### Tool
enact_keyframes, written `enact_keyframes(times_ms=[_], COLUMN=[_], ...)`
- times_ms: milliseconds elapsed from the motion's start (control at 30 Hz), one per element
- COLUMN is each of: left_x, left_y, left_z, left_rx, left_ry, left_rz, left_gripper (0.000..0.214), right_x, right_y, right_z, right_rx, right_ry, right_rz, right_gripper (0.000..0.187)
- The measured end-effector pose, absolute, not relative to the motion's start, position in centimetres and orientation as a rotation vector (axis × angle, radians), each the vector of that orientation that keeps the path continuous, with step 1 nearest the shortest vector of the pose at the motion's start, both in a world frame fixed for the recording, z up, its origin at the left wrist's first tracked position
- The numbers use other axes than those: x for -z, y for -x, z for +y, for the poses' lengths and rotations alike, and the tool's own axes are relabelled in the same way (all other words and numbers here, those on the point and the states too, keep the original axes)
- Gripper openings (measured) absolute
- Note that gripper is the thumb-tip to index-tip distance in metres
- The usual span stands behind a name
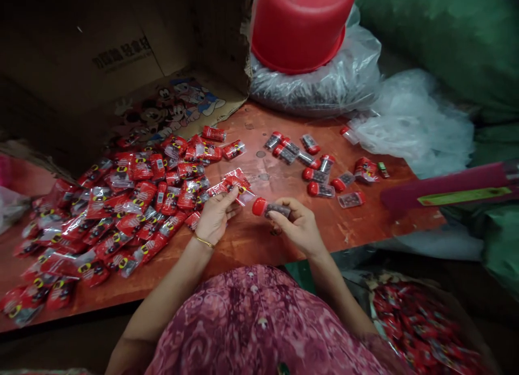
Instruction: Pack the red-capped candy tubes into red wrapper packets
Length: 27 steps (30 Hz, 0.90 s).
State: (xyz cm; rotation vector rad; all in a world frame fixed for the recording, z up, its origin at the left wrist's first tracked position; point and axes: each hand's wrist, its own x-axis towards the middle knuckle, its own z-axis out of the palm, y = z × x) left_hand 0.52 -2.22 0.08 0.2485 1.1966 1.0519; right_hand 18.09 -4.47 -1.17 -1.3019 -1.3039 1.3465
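My left hand point(217, 212) pinches a small red printed plastic packet point(242, 191) by its end. Close to that packet's clear edge is the red cap of a small clear tube point(271, 208) with dark contents. My right hand point(298, 223) grips this tube between thumb and fingers, cap pointing left. Left of my hands spreads a large heap of filled red packets point(133, 202). Several loose red-capped tubes point(320, 175) lie on the orange-red table point(279, 126) beyond my right hand.
An open cardboard box point(170, 34) stands behind the heap. At the back, a red tub point(302, 28) sits upside down on a filled plastic bag point(316, 93). A magenta bar point(446, 191) juts in from the right. Below right is a sack of red packets point(421, 326).
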Motion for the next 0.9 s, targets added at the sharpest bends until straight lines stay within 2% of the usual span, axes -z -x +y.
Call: enact_keyframes(times_ms=[600, 900], left_x=[-0.2, 1.1], left_y=[-3.2, -3.2], left_z=[-3.5, -3.4], left_rx=[-1.177, -1.178], left_ry=[-0.369, -0.51], left_rz=[1.088, 1.13], left_gripper=[0.041, 0.032], right_x=[2.1, 2.5], right_y=[-14.5, -13.8], right_z=[-5.1, -4.6], right_rx=[-1.259, -1.266], right_ry=[1.279, 1.285], right_rz=[-1.082, -1.186], right_gripper=[0.03, 0.028])
